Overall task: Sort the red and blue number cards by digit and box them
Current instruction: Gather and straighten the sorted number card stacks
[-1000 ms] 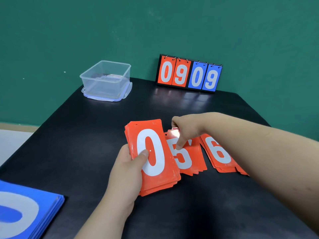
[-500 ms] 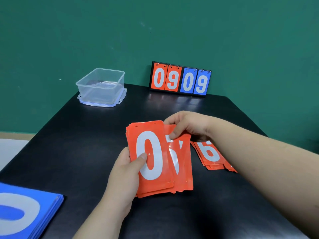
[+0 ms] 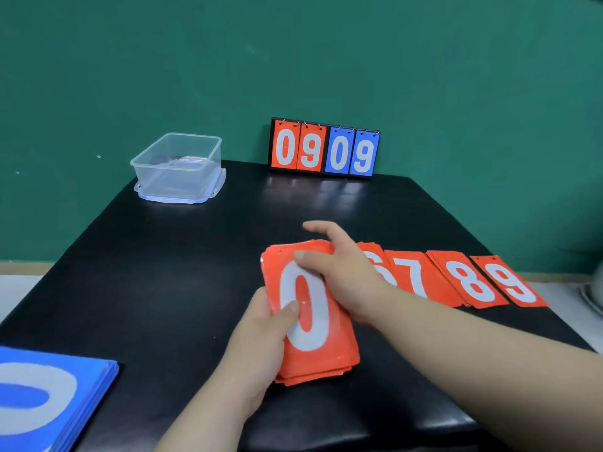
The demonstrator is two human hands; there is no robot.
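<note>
From the head camera, we hold one red stack (image 3: 310, 321), a white 0 on top, in our left hand (image 3: 261, 340): the thumb curls over its left edge onto the face, the fingers wrap beneath. Its long axis runs away from us, the far end leaning slightly left, punched holes at the far edge, the digit reading upright to us. Our right hand (image 3: 342, 275) lies across the stack's far right corner, thumb on the face, forefinger stretched straight beyond the far edge; the other fingers are hidden, so we cannot tell whether they grip. Just right of that hand, four red piles lie in a row on the black table (image 3: 163, 272): 6 (image 3: 375, 262), partly covered by the wrist, 7 (image 3: 412, 275), 8 (image 3: 466, 282) and 9 (image 3: 510, 285), lengthwise away from us. Left of and nearer than the left hand lies one blue stack (image 3: 49, 396) showing 0. Far beyond, leftward, one clear box (image 3: 177, 164) sits on its lid (image 3: 182, 199); straight beyond the hands, one scoreboard (image 3: 324, 148) shows two red and two blue cards.
</note>
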